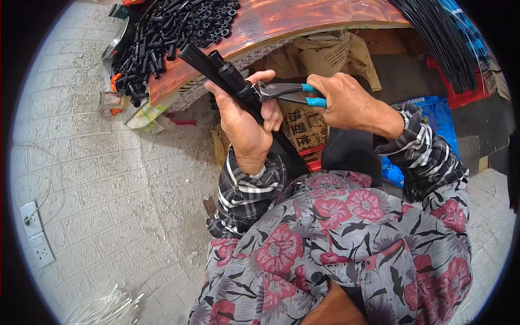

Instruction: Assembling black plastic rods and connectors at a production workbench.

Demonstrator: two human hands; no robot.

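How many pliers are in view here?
1: the blue-handled pliers in the right hand, jaws at the black rod assembly held by the left hand. Others could be hidden among the table's parts.

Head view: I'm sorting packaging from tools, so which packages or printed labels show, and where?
Cardboard box: below the hands, brown, black print.
Blue bag: right of the right sleeve, crumpled plastic, white print.
Paper bag: under the table edge, tan, creased, dark print.
No screens.
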